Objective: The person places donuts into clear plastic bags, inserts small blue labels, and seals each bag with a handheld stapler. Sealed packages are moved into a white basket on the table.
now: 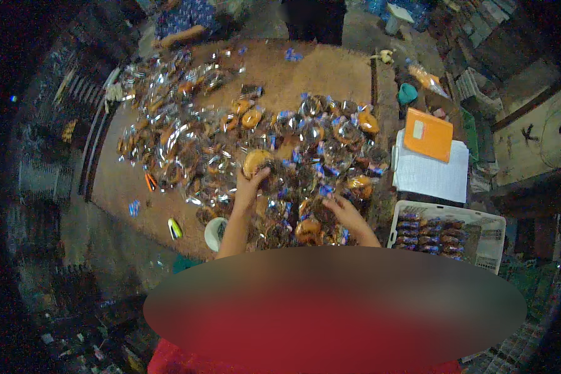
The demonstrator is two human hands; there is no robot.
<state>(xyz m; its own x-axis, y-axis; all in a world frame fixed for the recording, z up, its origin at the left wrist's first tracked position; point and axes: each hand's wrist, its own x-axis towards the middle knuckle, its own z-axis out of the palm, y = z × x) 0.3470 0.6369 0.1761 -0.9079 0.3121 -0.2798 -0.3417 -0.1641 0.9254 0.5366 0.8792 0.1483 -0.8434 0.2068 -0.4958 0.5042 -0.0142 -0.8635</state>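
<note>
My left hand (250, 184) grips a round golden-brown bread roll or doughnut (257, 162), which seems to be in clear wrap. Lower right of it, my right hand (348, 215) reaches over the pile, fingertips at a dark brown wrapped piece (315, 206); blur hides whether they hold it. Around both hands lie many ring-shaped baked pieces in shiny clear film, several with blue labels. One golden ring (251, 118) sits beyond my left hand. Another golden piece (307, 230) lies below my right hand.
A white plastic crate (488, 223) at right holds rows of wrapped pieces. Above it are papers (432, 180) and an orange notebook (428, 134). A yellow-green stapler (174, 229), a white bowl (212, 233) and an orange-handled tool (150, 181) lie left. Two people stand beyond the wooden table (336, 70).
</note>
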